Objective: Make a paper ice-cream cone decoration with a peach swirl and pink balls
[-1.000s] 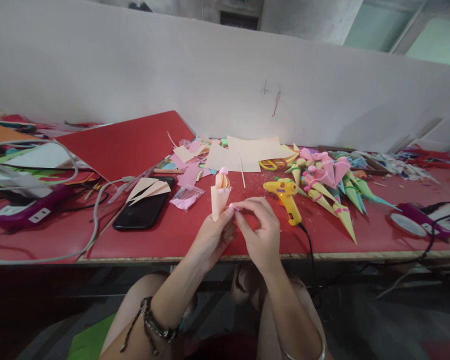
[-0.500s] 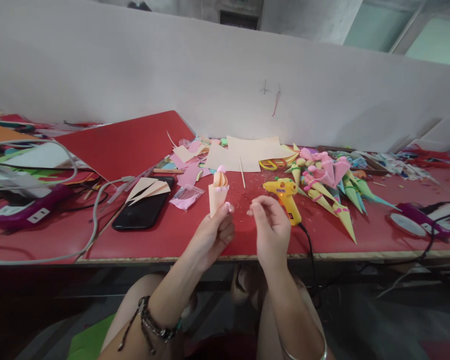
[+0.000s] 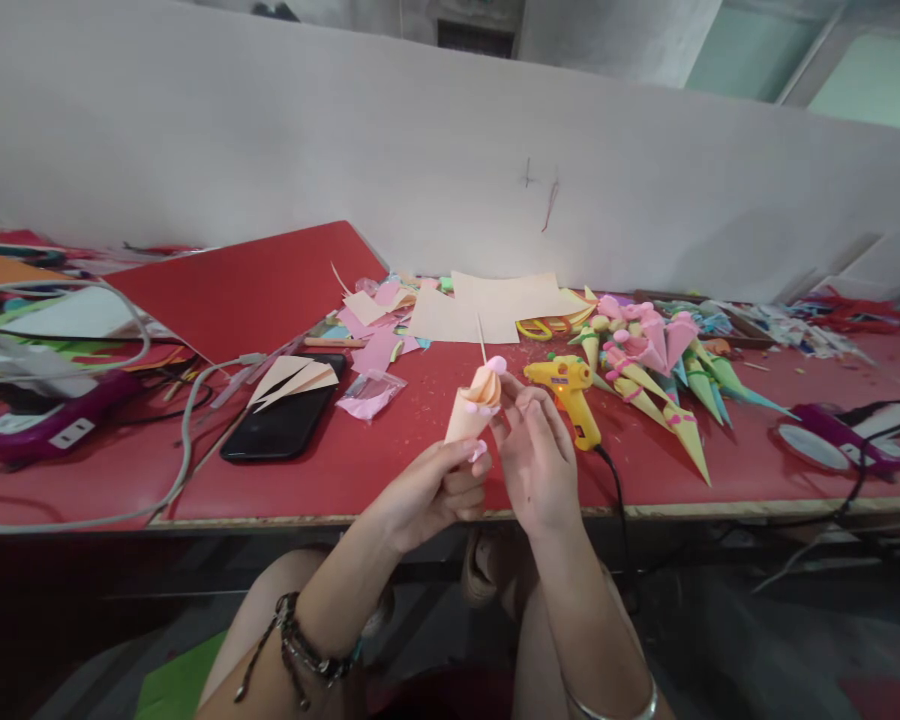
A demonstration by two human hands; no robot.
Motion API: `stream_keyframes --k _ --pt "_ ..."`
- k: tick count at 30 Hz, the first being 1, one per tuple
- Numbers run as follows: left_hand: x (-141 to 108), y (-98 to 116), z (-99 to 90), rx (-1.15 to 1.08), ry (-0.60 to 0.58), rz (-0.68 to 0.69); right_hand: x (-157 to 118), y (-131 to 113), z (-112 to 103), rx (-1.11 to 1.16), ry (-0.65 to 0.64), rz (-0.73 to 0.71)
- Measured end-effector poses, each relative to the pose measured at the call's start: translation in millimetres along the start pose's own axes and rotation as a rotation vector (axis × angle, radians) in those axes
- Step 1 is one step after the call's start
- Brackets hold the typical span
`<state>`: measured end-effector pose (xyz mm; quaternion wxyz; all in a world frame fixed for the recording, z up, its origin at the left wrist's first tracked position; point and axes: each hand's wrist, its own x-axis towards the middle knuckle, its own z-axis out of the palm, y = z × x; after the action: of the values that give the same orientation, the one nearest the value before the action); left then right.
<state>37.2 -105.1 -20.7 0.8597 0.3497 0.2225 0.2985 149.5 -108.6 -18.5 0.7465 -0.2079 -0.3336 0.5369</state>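
Above the front of the red bench (image 3: 285, 492), the left hand (image 3: 436, 492) grips a tilted cream paper cone (image 3: 463, 418), a pink piece (image 3: 478, 452) at its thumb tip. The right hand (image 3: 538, 462), fingers loosely parted, is beside the cone's top; whether they touch is unclear. The step seems to be fitting pink trim, and the next move calls for a steady cone and light fingertips.
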Motion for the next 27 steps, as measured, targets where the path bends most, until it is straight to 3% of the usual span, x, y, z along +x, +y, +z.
stream_keyframes --k 3,7,14,21,27 --pt "0.6 0.4 0.1 0.015 -0.061 -0.062 1.9 -1.1 -2.4 0.056 0.026 0.068" --pt "1.9 0.0 1.0 -0.013 -0.034 -0.045 3.9 -1.0 -5.8 0.134 0.093 0.100" --pt "2.6 -0.7 -0.3 0.005 -0.018 -0.018 3.6 4.0 -4.6 0.024 0.199 0.100" --pt "1.7 0.4 0.2 -0.044 -0.019 -0.015 2.3 5.0 -2.1 0.012 0.201 0.070" --pt "1.6 0.8 0.4 -0.096 -0.025 -0.009 2.3 5.2 -2.0 0.026 0.198 0.130"
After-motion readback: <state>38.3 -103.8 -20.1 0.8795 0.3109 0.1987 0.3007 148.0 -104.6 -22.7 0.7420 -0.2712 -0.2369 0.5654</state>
